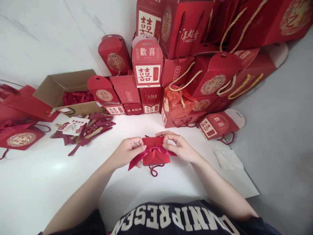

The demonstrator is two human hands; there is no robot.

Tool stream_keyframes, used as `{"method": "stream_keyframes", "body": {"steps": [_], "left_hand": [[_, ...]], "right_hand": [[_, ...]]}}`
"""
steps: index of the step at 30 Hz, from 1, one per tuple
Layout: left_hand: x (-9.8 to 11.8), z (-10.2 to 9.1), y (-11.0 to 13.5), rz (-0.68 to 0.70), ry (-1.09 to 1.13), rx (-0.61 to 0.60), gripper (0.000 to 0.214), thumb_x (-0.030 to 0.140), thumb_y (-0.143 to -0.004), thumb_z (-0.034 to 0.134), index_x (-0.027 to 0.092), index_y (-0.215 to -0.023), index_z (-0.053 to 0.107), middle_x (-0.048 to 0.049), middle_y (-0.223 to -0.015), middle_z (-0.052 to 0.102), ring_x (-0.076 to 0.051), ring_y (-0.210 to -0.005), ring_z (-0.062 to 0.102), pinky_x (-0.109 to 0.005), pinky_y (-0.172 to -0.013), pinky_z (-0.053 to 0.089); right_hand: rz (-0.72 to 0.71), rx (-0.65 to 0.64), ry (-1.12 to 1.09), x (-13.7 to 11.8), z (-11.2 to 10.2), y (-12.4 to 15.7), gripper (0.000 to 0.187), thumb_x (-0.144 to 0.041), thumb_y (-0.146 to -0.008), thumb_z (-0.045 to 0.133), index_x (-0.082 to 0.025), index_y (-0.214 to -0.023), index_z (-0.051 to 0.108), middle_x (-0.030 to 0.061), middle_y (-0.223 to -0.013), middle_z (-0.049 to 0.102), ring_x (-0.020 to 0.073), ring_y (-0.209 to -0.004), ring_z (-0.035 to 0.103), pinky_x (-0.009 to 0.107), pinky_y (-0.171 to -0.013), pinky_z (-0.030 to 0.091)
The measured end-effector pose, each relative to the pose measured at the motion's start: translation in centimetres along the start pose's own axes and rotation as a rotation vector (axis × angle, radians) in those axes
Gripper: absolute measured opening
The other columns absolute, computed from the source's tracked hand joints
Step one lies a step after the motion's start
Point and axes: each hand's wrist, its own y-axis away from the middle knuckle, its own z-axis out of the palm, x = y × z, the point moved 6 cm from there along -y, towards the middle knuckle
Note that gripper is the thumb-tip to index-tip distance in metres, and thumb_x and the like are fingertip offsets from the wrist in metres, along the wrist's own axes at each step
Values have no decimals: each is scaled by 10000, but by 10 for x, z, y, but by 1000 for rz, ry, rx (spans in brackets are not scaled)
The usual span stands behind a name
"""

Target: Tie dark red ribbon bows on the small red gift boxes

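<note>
A small red gift box (pixel 156 156) with petal-shaped flaps stands on the white table (pixel 49 189) in front of me. A red satin ribbon (pixel 146 153) crosses its top in a bow, one tail hanging to the lower left. A thin red cord loops out under the box. My left hand (pixel 127 151) pinches the ribbon at the box's left side. On the right, my right hand (pixel 179 147) has its fingers closed on the ribbon and the top flap.
A pile of red gift boxes and bags (pixel 186 65) with rope handles lines the back. An open cardboard carton (pixel 56 88) with red ribbon stands at the left, loose red tags (pixel 85 130) before it. Flat red bags (pixel 21 138) lie far left. White paper (pixel 230 160) lies right.
</note>
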Motion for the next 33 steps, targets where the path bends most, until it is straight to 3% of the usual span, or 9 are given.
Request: {"method": "stream_keyframes", "body": {"steps": [7, 14, 20, 22, 24, 26, 28, 30, 33], "left_hand": [[4, -4, 2, 20, -42, -5, 294, 412, -886, 562, 158, -758, 487, 10, -554, 631, -154, -467, 660, -187, -418, 470], [13, -9, 5, 71, -168, 28, 288, 420, -898, 534, 161, -780, 496, 9, -631, 617, -129, -495, 643, -191, -455, 453], [15, -24, 11, 36, -379, -138, 245, 405, -839, 612, 163, -840, 649, -9, -660, 641, -124, -598, 597, -219, -563, 479], [23, -34, 11, 118, -539, -27, 234, 394, -847, 600, 180, -836, 694, -23, -746, 677, -126, -652, 601, -220, -596, 467], [36, -41, 14, 263, -704, 203, 235, 396, -863, 580, 204, -854, 714, -28, -826, 685, -134, -722, 605, -223, -626, 454], [49, -38, 21, 438, -821, 423, 244, 382, -893, 539, 204, -866, 704, -36, -869, 675, -142, -795, 603, -231, -688, 451], [56, -30, 26, 528, -896, 512, 252, 364, -918, 495, 194, -883, 678, -39, -882, 669, -141, -806, 598, -237, -719, 443], [54, -25, 25, 452, -975, 467, 250, 395, -907, 501, 202, -915, 660, -17, -819, 666, -131, -710, 588, -238, -661, 425], [44, -28, 24, 197, -1038, 254, 265, 463, -857, 549, 246, -926, 684, 42, -601, 609, -120, -531, 546, -232, -520, 347]], "right_hand": [[4, 45, 53, -2, -8, 4, 110, -147, -810, 579, -197, -712, 571, 72, -1278, 614, 220, -1188, 559, 406, -1057, 338], [55, 61, 117, -1, -15, 4, 130, -242, -836, 606, -194, -721, 571, 82, -1272, 621, 233, -1168, 578, 424, -1059, 335], [88, 25, 33, 2, -17, 3, 195, -386, -897, 561, -199, -852, 592, 96, -1218, 630, 221, -1165, 576, 400, -1021, 372], [88, 47, 33, 4, -19, 3, 200, -402, -898, 563, -205, -873, 592, 91, -1215, 631, 219, -1189, 560, 392, -1015, 375], [83, 82, 54, 5, -20, 3, 193, -399, -898, 565, -209, -874, 593, 87, -1215, 630, 219, -1200, 553, 385, -1003, 382], [67, 122, 77, 5, -21, 3, 176, -384, -900, 565, -212, -881, 594, 86, -1206, 632, 218, -1187, 561, 374, -984, 395], [36, 152, 101, 3, -21, 3, 154, -362, -904, 561, -214, -883, 595, 82, -1194, 635, 211, -1164, 574, 365, -976, 399], [1, 171, 132, 0, -21, 3, 139, -342, -909, 556, -213, -875, 596, 76, -1178, 637, 203, -1150, 579, 362, -987, 389], [-21, 185, 156, -2, -20, 3, 131, -327, -916, 547, -213, -871, 593, 71, -1167, 638, 196, -1138, 581, 362, -992, 386]]}}
